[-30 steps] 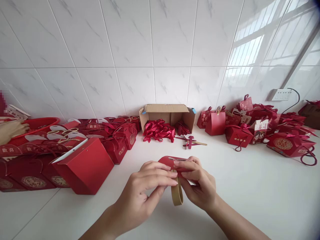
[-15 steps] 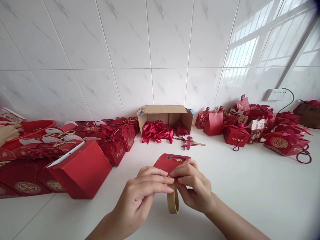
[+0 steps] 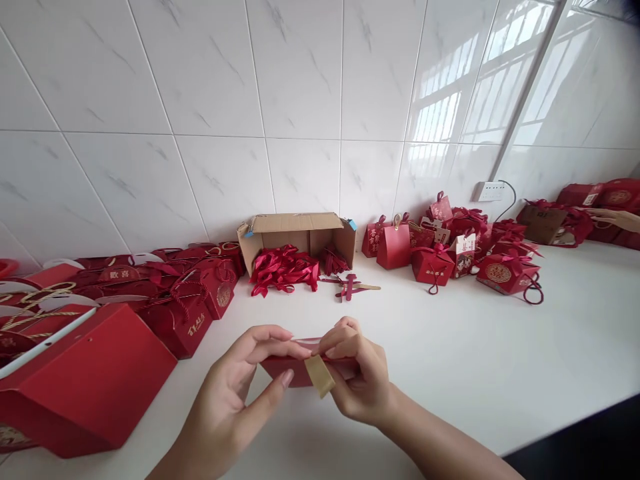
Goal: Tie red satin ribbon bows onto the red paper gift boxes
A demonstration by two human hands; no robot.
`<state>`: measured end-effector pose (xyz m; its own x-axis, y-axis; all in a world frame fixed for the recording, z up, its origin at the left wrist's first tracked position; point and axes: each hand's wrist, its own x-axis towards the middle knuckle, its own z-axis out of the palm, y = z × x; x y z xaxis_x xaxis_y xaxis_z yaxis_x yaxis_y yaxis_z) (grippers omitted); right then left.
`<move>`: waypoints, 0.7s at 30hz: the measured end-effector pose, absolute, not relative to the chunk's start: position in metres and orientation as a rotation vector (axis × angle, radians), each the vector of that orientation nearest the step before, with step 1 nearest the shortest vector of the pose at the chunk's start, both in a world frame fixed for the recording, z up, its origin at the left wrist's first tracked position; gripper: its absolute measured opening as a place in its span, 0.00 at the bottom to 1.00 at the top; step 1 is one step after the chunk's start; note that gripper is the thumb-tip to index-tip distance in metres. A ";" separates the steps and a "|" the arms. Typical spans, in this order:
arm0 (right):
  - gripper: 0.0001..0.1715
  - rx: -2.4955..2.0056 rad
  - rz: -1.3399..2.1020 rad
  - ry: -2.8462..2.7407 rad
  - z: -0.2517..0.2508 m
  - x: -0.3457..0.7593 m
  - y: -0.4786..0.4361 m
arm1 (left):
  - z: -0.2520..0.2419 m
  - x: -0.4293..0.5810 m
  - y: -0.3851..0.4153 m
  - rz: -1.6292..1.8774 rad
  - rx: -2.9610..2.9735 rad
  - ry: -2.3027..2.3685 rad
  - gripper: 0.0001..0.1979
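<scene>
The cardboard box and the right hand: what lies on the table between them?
In the head view, a few loose strips lie on the table between the cardboard box and the right hand.

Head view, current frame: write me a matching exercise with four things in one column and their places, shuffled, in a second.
Things
1. Gold strap
2. Power socket
3. Larger ribbon pile
4. Large plain red box

Places
A. In the mouth of the open cardboard box
B. At the near left of the white counter
C. Between the left hand and right hand
D. Against the tiled wall

Pairs: 1-C, 2-D, 3-A, 4-B
</scene>
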<state>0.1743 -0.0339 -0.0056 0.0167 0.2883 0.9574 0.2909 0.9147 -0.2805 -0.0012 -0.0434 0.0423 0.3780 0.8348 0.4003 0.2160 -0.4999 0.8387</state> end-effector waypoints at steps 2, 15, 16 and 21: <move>0.13 -0.477 0.069 -1.540 -0.007 0.173 -0.034 | 0.042 0.003 -0.043 1.132 1.846 0.936 0.10; 0.36 -0.849 0.715 -1.487 -0.018 0.190 -0.028 | 0.024 0.008 -0.011 1.174 1.977 1.001 0.15; 0.43 -0.846 0.769 -1.549 -0.022 0.195 -0.030 | 0.025 0.007 -0.013 1.186 2.023 1.007 0.17; 0.27 -0.963 0.740 -1.665 -0.043 0.230 -0.048 | 0.035 -0.027 -0.033 1.455 2.151 1.095 0.30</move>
<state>0.2303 -0.0475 -0.0429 -0.1495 0.8719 0.4662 0.2386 0.4894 -0.8388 -0.0265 -0.0334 0.0354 0.1868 0.7414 0.6445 0.4136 -0.6544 0.6330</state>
